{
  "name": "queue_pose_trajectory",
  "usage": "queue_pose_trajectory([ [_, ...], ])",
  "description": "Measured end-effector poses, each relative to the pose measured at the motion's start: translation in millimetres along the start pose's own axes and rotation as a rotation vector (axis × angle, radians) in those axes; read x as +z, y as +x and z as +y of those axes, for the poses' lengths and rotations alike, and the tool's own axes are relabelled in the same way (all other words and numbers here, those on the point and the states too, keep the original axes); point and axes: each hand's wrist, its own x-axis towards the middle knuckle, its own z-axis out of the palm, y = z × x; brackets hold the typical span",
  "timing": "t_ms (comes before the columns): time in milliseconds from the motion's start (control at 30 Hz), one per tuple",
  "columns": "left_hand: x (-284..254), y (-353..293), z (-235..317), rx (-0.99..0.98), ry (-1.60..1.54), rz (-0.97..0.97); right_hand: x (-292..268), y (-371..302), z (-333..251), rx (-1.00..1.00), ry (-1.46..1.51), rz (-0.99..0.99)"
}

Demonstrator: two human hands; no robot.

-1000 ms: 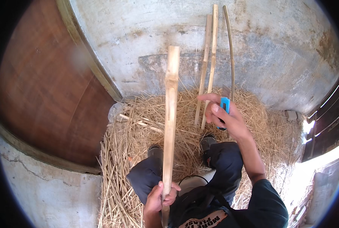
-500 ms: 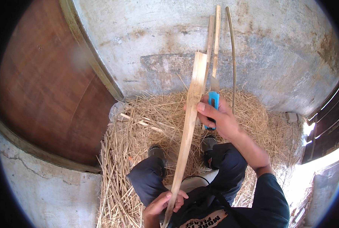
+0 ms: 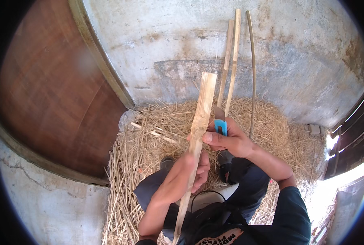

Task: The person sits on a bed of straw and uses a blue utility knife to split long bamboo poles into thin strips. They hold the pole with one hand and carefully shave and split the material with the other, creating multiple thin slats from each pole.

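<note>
A long split bamboo strip, pale and wider at its far end, runs from my lap up and away in front of me. My left hand wraps round it at mid-length, its fingers curling at the right side. Farther up, my right hand pinches the strip near its node between thumb and fingers. That same hand also holds a blue utility knife, its blade out and pointing away from me, beside the strip. Part of the knife's handle is hidden by my fingers.
Three slender bamboo strips lean against the stained concrete wall. Straw-like shavings cover the floor round my shoes. To the left stands a brown wooden door panel; at the right, dark slats let in bright light.
My left hand has slid up the bamboo strip, from its lower end to the middle. The strip's far end and my right hand with the knife have come lower and slightly left.
</note>
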Motion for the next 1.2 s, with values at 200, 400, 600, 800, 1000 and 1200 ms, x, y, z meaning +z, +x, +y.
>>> queue_pose_trajectory([
  [200,19,19,-20,0.268,0.417,0.291,-16,4,-19,-0.054,-0.035,0.097],
  [400,19,35,-38,0.345,0.463,0.41,-28,6,8,-0.107,-0.148,0.19],
  [600,6,40,-39,0.167,0.177,0.346,-34,18,25,-0.091,-0.18,0.194],
  [800,-4,43,-51,0.163,0.236,0.409,-50,13,37,-0.423,-0.734,0.224],
  [1000,-7,40,-53,0.203,0.436,0.469,-42,3,33,-0.463,-1.152,0.132],
  [1200,-1,43,-49,0.229,0.585,0.55,-33,2,38,-0.505,-1.25,0.187],
])
